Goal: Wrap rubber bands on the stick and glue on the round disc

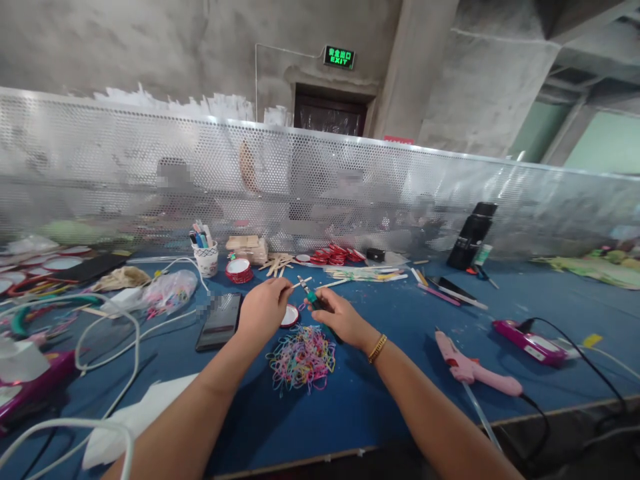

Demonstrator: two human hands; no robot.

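Observation:
My left hand (pixel 267 303) is closed in a pinch on a thin pale stick (pixel 302 283) over the middle of the table. Facing it, my right hand (pixel 345 313) grips pliers with green handles (pixel 311 295), their metal jaws pointing up and left at the stick. Whether the jaws touch the stick is too small to tell. Below both hands lies a tangled heap of colourful rubber bands (pixel 304 359). A small red-rimmed white disc (pixel 289 316) sits just behind the heap, partly hidden by my left hand.
Left of my hands are a phone (pixel 220 321), a pen cup (pixel 206 260) and looping white cables. Wooden sticks (pixel 278 264), stacked red discs (pixel 239 270) and pale strips (pixel 367 273) lie behind. A pink glue gun (pixel 473 370), purple power strip (pixel 530 342) and black bottle (pixel 471 237) are right.

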